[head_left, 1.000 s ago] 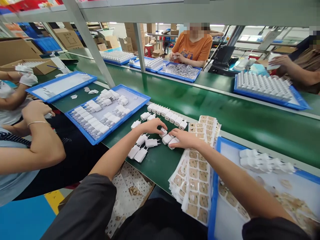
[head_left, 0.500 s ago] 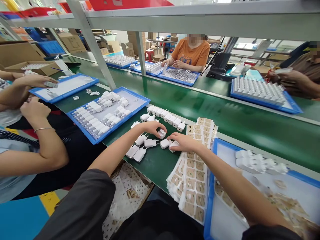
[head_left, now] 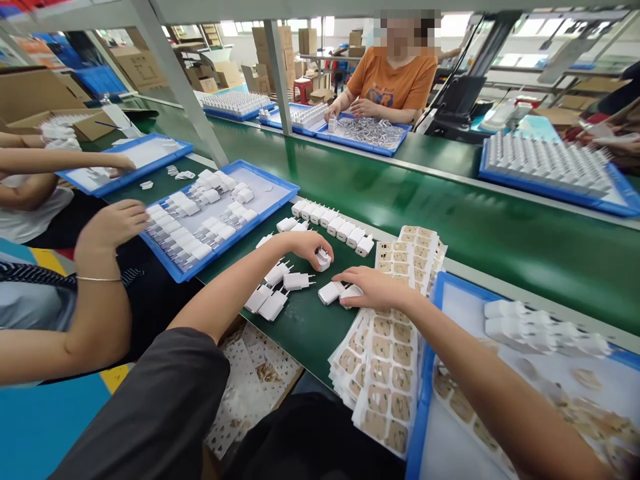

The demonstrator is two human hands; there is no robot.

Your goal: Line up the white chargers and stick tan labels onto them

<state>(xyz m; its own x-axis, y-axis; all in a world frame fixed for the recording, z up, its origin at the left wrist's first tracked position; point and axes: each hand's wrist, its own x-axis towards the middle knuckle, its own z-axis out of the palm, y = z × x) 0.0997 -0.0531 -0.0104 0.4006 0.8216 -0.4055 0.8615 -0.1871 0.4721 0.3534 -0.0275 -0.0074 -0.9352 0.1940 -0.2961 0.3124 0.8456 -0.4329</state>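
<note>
My left hand [head_left: 315,251] is closed round a white plug adapter above the green bench [head_left: 305,327]. Beside it, my right hand [head_left: 367,287] lies over another white adapter, fingers slightly bent and touching its top. Just left of those fingers rests a white adapter [head_left: 331,292]. Several loose adapters [head_left: 273,305] with metal pins lie to the left of my hands. Behind them runs a slanting row of white adapters [head_left: 334,220]. Under and beside my right wrist are stacked sheets of tan stickers [head_left: 383,373].
A blue-rimmed tray [head_left: 295,190] of adapters stands at the left, near a co-worker's hand [head_left: 113,223]. Another blue-rimmed tray [head_left: 425,400] holds adapters and peeled scraps at the right. Across the belt sits a person in an orange shirt [head_left: 393,80]. A metal post [head_left: 175,80] slants at the left.
The camera view has shifted slightly. My hands hold nearly the same places, with the right fingers a little flatter. The neighbouring co-worker's hand has moved right toward the adapter tray.
</note>
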